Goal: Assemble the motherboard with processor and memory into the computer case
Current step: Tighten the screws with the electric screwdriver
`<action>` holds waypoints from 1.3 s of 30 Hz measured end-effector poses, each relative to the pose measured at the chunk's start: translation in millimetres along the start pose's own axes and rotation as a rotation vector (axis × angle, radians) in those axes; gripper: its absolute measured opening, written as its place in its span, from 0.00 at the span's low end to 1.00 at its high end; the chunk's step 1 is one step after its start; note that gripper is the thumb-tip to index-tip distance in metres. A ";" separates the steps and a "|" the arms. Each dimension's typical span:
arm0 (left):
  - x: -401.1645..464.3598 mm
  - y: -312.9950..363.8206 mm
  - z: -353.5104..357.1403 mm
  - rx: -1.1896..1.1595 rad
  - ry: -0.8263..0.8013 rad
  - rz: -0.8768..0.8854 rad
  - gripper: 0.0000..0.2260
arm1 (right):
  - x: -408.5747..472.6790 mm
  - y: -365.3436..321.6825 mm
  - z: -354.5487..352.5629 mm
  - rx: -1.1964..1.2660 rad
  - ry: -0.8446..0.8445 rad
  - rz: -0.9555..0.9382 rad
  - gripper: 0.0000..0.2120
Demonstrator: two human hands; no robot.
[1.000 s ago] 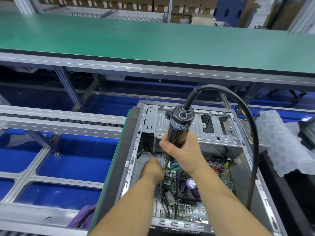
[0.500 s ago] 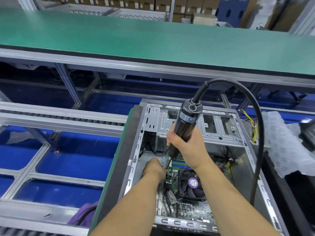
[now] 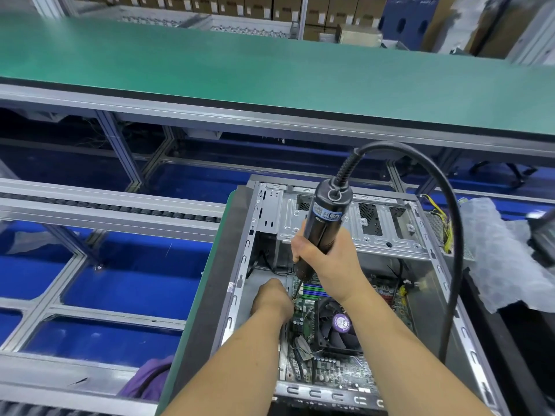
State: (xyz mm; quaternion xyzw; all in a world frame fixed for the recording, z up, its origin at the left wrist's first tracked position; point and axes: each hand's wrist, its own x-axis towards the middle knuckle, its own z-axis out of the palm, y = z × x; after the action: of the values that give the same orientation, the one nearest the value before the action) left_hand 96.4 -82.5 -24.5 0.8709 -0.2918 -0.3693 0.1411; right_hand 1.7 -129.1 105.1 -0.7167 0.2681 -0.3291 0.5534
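Head view: we're driving a screw at the motherboard's far-left corner, inside the case.

Our right hand [image 3: 326, 259] grips the black electric screwdriver [image 3: 322, 229], tilted, bit tip down on the motherboard [image 3: 330, 367] edge by the memory slots [image 3: 312, 291]. Left hand [image 3: 271, 301] sits w/ fingers curled at the bit tip; can't tell what it pinches. Computer case [image 3: 240, 283] lies open on its side, board inside, CPU fan [image 3: 339, 325] just right of our left wrist. Cable [image 3: 450, 211] arcs over the case's right wall. Little room btw left wall & board edge; blue floor [image 3: 135, 283] and rails left of the case.
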 end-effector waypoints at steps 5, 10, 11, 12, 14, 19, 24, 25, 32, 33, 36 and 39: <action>1.0 1.0 -0.1 -0.005 0.001 -0.003 0.06 | 1.0 1.3 0.3 -0.007 0.001 0.006 0.32; 2.1 0.6 1.1 -0.014 0.000 -0.010 0.06 | 1.8 3.6 -5.0 0.057 0.006 0.013 0.33; 2.2 0.6 1.1 -0.017 0.003 -0.009 0.06 | 1.6 4.1 -5.7 0.073 0.009 0.015 0.33; 2.6 0.5 1.5 -0.018 0.004 -0.005 0.06 | 1.2 5.0 -6.0 0.084 0.015 0.014 0.32; 2.3 1.0 1.9 -0.019 0.004 -0.001 0.05 | 0.1 6.5 -6.3 0.092 0.032 0.010 0.32; 1.2 0.3 0.0 -0.063 0.036 0.018 0.09 | -1.4 5.7 -5.4 0.103 0.042 -0.021 0.32; -1.7 5.5 -0.5 -0.209 0.092 0.176 0.12 | -2.3 -3.3 -13.7 0.152 0.159 -0.109 0.27; -3.4 8.0 -0.9 -0.222 0.110 0.225 0.13 | -1.4 -5.6 -17.1 0.161 0.174 -0.114 0.25; -15.2 19.3 -4.5 -0.234 0.158 0.452 0.14 | -11.8 -7.4 -55.1 0.354 0.392 -0.111 0.18; -17.6 18.6 -5.4 -0.231 0.162 0.463 0.14 | -15.0 -7.9 -62.1 0.384 0.433 -0.109 0.17; -28.7 25.7 -15.9 -0.171 0.314 0.626 0.08 | -24.0 -8.5 -85.6 0.416 0.522 -0.115 0.18; -35.0 53.3 -43.1 -0.193 0.634 0.790 0.05 | -30.5 -9.5 -101.7 0.432 0.550 -0.110 0.20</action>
State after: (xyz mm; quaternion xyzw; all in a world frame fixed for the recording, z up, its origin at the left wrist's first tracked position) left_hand 86.7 -101.8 49.4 0.7464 -0.5061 -0.0310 0.4310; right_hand -95.7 -166.6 126.4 -0.4808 0.2923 -0.5883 0.5807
